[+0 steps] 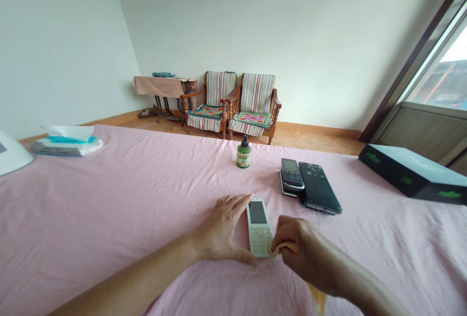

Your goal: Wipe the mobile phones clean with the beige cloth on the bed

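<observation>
A small white keypad phone [259, 226] lies face up on the pink tablecloth [127, 199]. My left hand [222, 231] rests against the phone's left side, fingers and thumb braced along its edge. My right hand [297, 250] is closed on a yellow cloth [282, 247] and presses it onto the phone's lower right corner. A tail of the yellow cloth hangs under my right forearm.
A green bottle with a black cap [243, 152] stands beyond the phone. To its right lie a dark keypad phone [292, 174] stacked on another, and a black smartphone [319, 187]. A black box [412, 172] sits far right, a wipes pack [65, 143] far left.
</observation>
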Demonstrator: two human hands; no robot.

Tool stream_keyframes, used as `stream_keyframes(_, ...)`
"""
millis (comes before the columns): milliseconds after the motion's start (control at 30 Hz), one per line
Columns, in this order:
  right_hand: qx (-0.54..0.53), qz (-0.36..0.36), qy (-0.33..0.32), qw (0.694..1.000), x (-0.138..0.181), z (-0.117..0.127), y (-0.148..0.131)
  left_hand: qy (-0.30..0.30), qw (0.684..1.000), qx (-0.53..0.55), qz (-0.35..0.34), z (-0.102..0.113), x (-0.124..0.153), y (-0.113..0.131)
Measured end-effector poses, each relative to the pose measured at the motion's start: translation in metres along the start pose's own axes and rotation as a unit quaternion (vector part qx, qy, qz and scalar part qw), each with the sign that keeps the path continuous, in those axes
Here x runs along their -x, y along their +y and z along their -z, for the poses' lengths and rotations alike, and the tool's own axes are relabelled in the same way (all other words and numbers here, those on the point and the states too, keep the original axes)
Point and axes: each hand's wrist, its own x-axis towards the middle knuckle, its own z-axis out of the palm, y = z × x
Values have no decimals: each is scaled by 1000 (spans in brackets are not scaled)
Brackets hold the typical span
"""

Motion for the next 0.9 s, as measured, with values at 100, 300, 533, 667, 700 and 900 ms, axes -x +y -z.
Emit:
stream_keyframes(100,-2,25,0,1000,-2,-6,-3,7,1000,-3,-4,-1,-1,-2)
stream_keyframes(300,-21,61,-3,998,-6,-13,-15,25,999,-9,-21,-4,-1,-3)
stream_keyframes(533,-34,56,2,998,-5,-11,-12,16,999,-8,-42,-1,0,-2)
stream_keyframes(667,-38,67,-1,997,-5,-16,-15,22,998,-12,-66,-2,0,-2)
stream_keyframes(700,-43,66,-5,997,-4,-15,-16,25,998,-11,-64,-2,0,-2)
stream_keyframes(900,-55,63,-1,996,-6,-12,-14,23,999,3,-39,-1,1,0)
